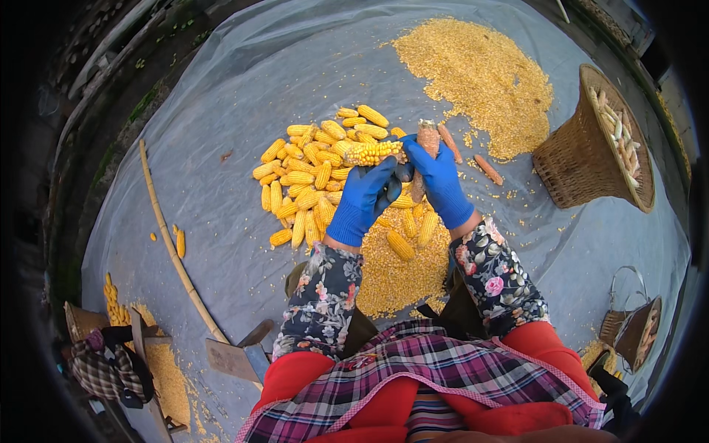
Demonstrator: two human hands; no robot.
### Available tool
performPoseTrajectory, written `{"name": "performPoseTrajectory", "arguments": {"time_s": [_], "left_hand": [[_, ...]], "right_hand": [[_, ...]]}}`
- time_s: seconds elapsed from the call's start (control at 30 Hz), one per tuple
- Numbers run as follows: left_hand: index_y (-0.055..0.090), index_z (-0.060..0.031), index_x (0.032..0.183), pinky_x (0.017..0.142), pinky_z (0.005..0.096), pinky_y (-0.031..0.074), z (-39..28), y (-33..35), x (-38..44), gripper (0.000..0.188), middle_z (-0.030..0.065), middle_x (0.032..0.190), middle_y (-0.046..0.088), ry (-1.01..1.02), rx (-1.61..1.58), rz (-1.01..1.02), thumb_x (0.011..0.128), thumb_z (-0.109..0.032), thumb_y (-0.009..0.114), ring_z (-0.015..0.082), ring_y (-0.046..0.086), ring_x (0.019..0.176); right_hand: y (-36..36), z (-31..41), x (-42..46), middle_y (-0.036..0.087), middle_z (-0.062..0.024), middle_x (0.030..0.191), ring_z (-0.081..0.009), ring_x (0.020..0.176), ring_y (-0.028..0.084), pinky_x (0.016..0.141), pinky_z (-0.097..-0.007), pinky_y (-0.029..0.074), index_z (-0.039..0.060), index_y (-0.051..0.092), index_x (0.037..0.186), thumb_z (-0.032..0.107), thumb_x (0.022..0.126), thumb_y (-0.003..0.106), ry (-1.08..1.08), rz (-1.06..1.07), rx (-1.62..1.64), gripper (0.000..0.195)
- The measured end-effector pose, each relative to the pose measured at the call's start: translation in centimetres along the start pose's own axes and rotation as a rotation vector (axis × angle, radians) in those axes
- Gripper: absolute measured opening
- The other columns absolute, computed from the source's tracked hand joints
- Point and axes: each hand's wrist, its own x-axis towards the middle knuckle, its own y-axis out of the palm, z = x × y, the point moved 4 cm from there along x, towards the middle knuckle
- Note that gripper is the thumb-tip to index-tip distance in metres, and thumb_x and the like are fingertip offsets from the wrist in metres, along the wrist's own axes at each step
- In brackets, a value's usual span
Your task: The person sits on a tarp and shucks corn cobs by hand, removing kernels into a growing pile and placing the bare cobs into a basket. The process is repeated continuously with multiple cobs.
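Observation:
My left hand (366,191), in a blue work glove with dark palm and fingertips, grips a yellow ear of corn (372,154) that points leftward. Some kernels near its right end are gone. A bare reddish corncob (428,138) stands lengthwise in my right hand (437,174), gloved the same way. The two hands meet where ear and cob come together; the fingers partly hide that spot. Behind and left of them spreads a heap of husked corn ears (302,177). Below the hands lies a mound of loose kernels (404,282) with a few ears on it.
A grey plastic sheet (221,183) covers the ground. Shelled kernels (476,77) spread at the far right, near bare cobs (488,170). A wicker basket (570,149) holds cobs; a smaller basket (623,332) sits lower right. A bamboo pole (174,249) lies left, near another person (108,368).

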Motion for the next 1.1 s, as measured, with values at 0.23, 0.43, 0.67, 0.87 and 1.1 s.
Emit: {"name": "performPoseTrajectory", "arguments": {"time_s": [0.23,0.43,0.67,0.87,1.1], "left_hand": [[0.065,-0.0039,0.095,0.039,0.0195,0.034,-0.5,-0.6,0.0,0.021,0.0035,0.064,0.062,0.044,0.010,-0.103,0.096,-0.024,0.061,0.0079,0.047,0.043],[0.063,-0.0047,0.092,0.040,0.0186,0.031,-0.6,0.1,-0.1,0.024,0.0015,0.066,0.062,0.071,0.152,0.048,0.096,-0.028,0.061,0.0066,0.046,0.044],[0.066,-0.0054,0.088,0.040,0.0175,0.034,0.4,-2.0,0.4,0.027,-0.0006,0.062,0.057,-0.068,-0.226,-0.168,0.095,-0.031,0.063,0.0048,0.047,0.046],[0.063,-0.0069,0.084,0.039,0.0195,0.030,-1.3,0.1,-0.5,0.023,0.0008,0.061,0.056,0.103,0.125,0.008,0.096,-0.026,0.060,0.0067,0.041,0.041],[0.062,-0.0072,0.083,0.040,0.0184,0.029,-0.7,0.3,-0.6,0.028,-0.0025,0.063,0.054,-0.032,-0.111,-0.114,0.097,-0.032,0.058,0.0060,0.040,0.042]], "right_hand": [[1.2,0.5,-0.8,0.062,-0.0046,0.079,-0.0099,0.067,0.059,0.057,-0.0263,0.048,0.0005,0.065,0.101,0.020,0.086,0.070,0.023,0.058,-0.058,0.025],[0.2,-0.7,-0.3,0.064,-0.0065,0.086,-0.0126,0.071,0.061,0.063,-0.0268,0.050,-0.0001,0.063,0.106,0.021,0.087,0.070,0.160,0.016,0.118,0.029],[2.7,2.4,-2.1,0.070,-0.0074,0.093,-0.0142,0.086,0.066,0.076,-0.0298,0.053,0.0038,0.064,0.112,0.016,0.082,0.074,-0.435,0.161,-0.535,0.034],[0.5,0.3,-0.7,0.067,-0.0072,0.092,-0.0139,0.078,0.064,0.068,-0.0281,0.052,-0.0017,0.064,0.108,0.017,0.085,0.072,0.049,0.024,-0.034,0.031],[1.7,2.1,-1.2,0.067,-0.0062,0.095,-0.0142,0.085,0.064,0.076,-0.0302,0.052,0.0025,0.064,0.113,0.012,0.082,0.075,-0.322,0.129,-0.318,0.035]]}}
